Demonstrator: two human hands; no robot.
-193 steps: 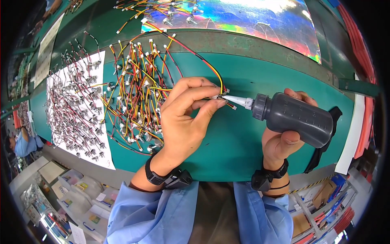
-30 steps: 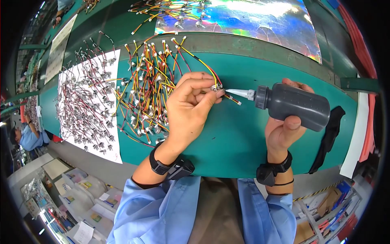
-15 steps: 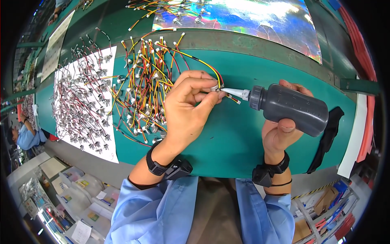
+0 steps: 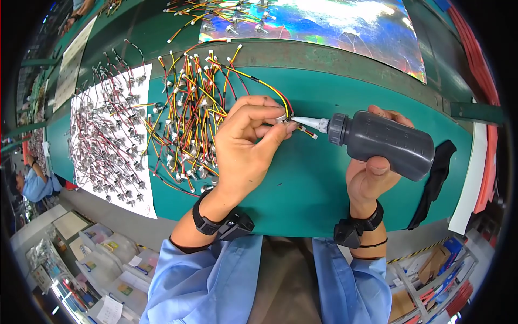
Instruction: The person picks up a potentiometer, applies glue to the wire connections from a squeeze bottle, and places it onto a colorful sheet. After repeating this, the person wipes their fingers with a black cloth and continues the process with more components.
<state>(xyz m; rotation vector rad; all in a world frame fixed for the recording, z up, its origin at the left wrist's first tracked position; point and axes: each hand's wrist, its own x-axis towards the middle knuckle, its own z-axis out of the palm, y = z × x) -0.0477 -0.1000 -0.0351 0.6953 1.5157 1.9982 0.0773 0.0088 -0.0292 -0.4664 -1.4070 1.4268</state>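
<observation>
Between the thumb and fingers of my left hand (image 4: 245, 143) is a small round metal part, a wired potentiometer by its look (image 4: 283, 117), mostly covered by the fingertips. Its red, yellow and black wires run up and away to the left, and a short wired white plug hangs below. My right hand (image 4: 372, 175) grips a dark grey squeeze bottle (image 4: 389, 144), tilted with its nozzle pointing left. The white tip of the nozzle meets the part at the wires. Whether any liquid comes out is too small to tell.
Left of my left hand lies a heap of similar wired parts (image 4: 189, 119). Beyond it, a white sheet (image 4: 145, 189) carries rows of parts with dark red wires. More parts lie by a shiny silver sheet (image 4: 345, 32) at the back. A black cloth (image 4: 433, 186) lies on the right.
Almost nothing differs. Both hands, the part and the bottle appear shifted slightly left together with the whole scene, and the nozzle stays at the part.
</observation>
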